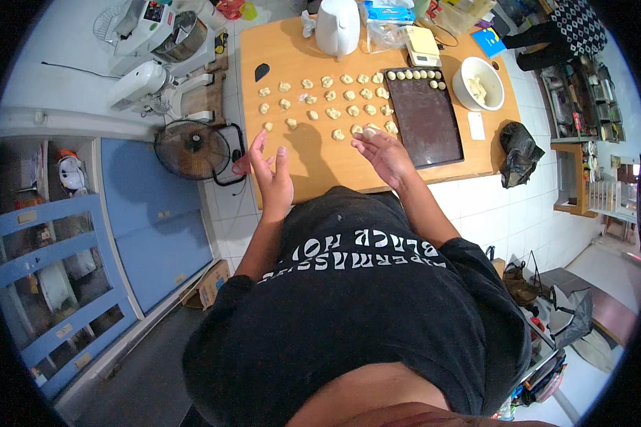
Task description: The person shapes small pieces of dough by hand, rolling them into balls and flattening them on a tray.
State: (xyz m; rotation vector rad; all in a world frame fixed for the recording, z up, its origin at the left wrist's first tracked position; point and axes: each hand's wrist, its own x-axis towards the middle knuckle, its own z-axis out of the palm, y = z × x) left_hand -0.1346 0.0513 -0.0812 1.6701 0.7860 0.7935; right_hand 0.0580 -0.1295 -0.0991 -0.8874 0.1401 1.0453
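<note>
At the near edge of the wooden table (260, 53), my right hand (386, 158) is palm up, its fingers curled under a small pale piece of dough (369, 132). My left hand (272, 178) is raised at the table's left front, fingers apart, holding nothing. Loose rows of rough dough pieces (332, 113) lie on the table beyond both hands. Right of my right hand is a dark baking tray (427, 128), with several smooth round dough balls (417, 75) along its far edge. A white bowl (467, 101) beyond the tray's right side contains more dough (479, 90).
Along the table's far side stand a white jug (337, 28) and a kitchen scale (423, 48). A white card (476, 126) lies right of the tray. Left of the table are a fan (192, 149) and stand mixers (146, 89). A black plastic bag (520, 153) hangs at the right edge.
</note>
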